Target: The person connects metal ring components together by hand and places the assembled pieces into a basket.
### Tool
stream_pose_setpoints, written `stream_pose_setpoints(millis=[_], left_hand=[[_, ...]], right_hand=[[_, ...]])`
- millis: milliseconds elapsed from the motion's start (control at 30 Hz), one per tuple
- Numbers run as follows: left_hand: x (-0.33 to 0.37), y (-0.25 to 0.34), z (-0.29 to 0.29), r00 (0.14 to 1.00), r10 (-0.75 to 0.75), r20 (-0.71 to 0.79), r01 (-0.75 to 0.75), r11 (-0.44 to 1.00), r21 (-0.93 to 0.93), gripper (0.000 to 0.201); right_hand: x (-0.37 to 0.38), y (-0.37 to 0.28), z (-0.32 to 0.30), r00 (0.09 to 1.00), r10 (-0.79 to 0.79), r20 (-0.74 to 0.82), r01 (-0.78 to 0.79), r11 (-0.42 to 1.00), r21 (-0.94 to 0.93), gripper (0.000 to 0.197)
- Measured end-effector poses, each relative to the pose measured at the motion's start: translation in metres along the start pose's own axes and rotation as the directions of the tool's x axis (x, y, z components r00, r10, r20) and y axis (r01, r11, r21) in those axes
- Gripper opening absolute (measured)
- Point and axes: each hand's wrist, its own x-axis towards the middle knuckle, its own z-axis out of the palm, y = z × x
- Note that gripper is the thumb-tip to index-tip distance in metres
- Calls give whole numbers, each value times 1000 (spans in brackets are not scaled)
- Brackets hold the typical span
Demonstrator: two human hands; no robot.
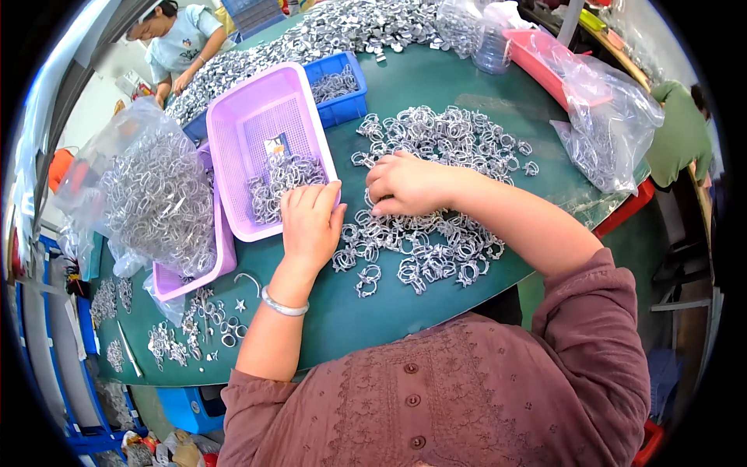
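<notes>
My left hand (310,222) lies over the near right corner of a purple plastic basket (233,148), its fingers stretched toward the metal pieces inside and its thumb apart. Small silver metal rings (282,185) are heaped at the basket's near end. To the right, my right hand (411,185) is closed, fingertips bent down at the left side of a large pile of silver metal rings (459,136). Whatever is in its fingers is hidden. More of these rings (432,257) spread across the green table below my right forearm.
A clear bag (159,194) full of metal pieces sits in another purple basket (194,284) at left. Beyond are a blue bin (336,109) and a long heap of metal parts (373,23). A pink tray (537,58) stands far right. Two people work nearby.
</notes>
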Motion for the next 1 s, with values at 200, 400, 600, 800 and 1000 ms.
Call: stream_pose_setpoints(millis=[200,400,600,800,1000], left_hand=[[-5,12,-12,992,-45,-117,28,989,-144,20],[-21,26,-6,988,-80,131,138,839,-527,16],[-27,31,-5,962,-255,103,262,742,-617,25],[-28,27,-4,956,-286,-61,156,674,-722,52],[-29,23,-1,935,-331,-131,122,645,-755,32]], right_hand=[[-18,9,0,902,109,-417,69,918,391,24],[-25,-6,1,890,394,-229,69,382,922,15],[-18,-33,-2,888,430,-162,117,130,985,18],[-6,-45,4,934,317,-162,171,-1,985,17],[0,-50,4,935,302,-188,171,83,982,9]])
